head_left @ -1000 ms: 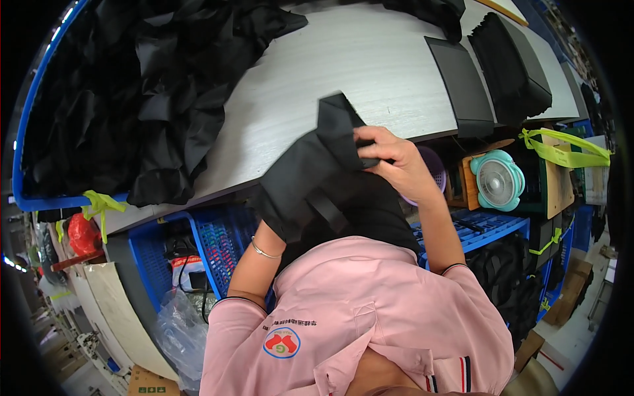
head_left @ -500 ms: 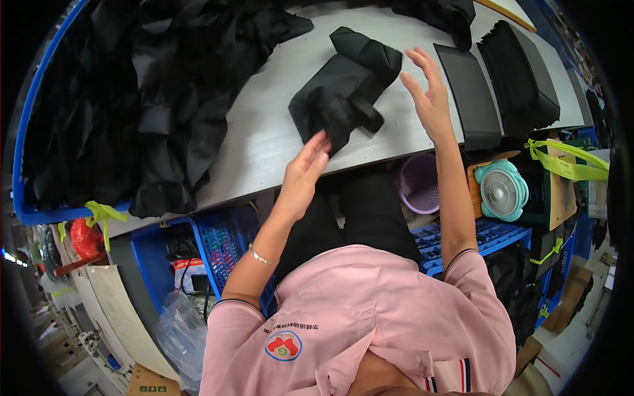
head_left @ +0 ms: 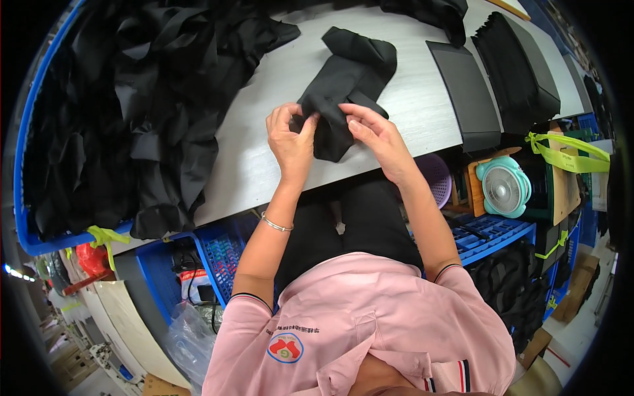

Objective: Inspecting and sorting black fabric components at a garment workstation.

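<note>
A folded black fabric piece (head_left: pixel 354 77) lies crumpled on the pale table in front of me, a narrow strip sticking out on its right side. My left hand (head_left: pixel 290 140) pinches its near left edge between thumb and curled fingers. At the near right part of the same piece, my right hand (head_left: pixel 382 137) has thumb and forefinger closed on the cloth. The fingertips of both hands are partly hidden in the folds.
A blue-rimmed bin (head_left: pixel 21 171) heaped with black fabric (head_left: pixel 172 99) stands at the left. On the table's right lie a flat black panel (head_left: pixel 464 89) and a stack of black pieces (head_left: pixel 518 72). Below are a purple basket (head_left: pixel 436 179), a turquoise fan (head_left: pixel 505 187) and blue crates (head_left: pixel 489 239).
My right hand has come down and left from the air onto the fabric. My left hand has shifted slightly left and up and now grips the near edge. The fabric's near part has been moved.
</note>
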Motion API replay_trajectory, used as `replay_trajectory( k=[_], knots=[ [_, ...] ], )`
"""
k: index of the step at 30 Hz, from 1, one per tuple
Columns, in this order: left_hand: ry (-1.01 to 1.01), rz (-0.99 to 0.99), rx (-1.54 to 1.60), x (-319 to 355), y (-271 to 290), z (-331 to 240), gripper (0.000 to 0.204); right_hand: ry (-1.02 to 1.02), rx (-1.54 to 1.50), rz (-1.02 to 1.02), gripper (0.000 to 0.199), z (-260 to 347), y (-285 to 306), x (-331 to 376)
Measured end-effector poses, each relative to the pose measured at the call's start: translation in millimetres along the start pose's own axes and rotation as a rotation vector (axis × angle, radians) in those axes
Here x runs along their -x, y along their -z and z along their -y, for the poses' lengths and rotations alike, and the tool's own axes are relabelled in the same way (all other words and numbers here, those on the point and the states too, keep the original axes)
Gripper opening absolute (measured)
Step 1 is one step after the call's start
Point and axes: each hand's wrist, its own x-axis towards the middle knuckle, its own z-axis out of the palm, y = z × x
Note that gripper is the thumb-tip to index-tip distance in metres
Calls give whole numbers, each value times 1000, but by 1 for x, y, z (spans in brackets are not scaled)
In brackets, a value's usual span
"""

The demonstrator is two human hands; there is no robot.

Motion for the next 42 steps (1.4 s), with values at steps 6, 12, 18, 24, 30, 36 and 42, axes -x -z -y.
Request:
replay_trajectory(
  k=[6, 12, 18, 24, 30, 36, 42],
  knots=[
    [51, 35, 297, 9, -15, -10, 17, -260, -57, 440, 24, -1, 33, -24],
    [-138, 185, -22, 11, -5, -15, 24, -269, -160, 436, 17, -2, 35, -26],
    [-323, 158, -167, 1, -3, -3, 22, -198, 97, 465, 23, 0, 33, -20],
    [-275, -105, 248, 3, 22, -45, 28, 245, 514, -343, 8, 19, 39, -3],
    [-49, -116, 207, 25, -5, -52, 45, 61, 239, -265, 15, -14, 45, 7],
    [252, 137, 524, 53, -19, -31, 30, -97, -273, -56, 24, -15, 35, 23],
    [95, -115, 214, 33, -17, -50, 47, -43, 16, 14, 21, -18, 27, 22]
  ],
)
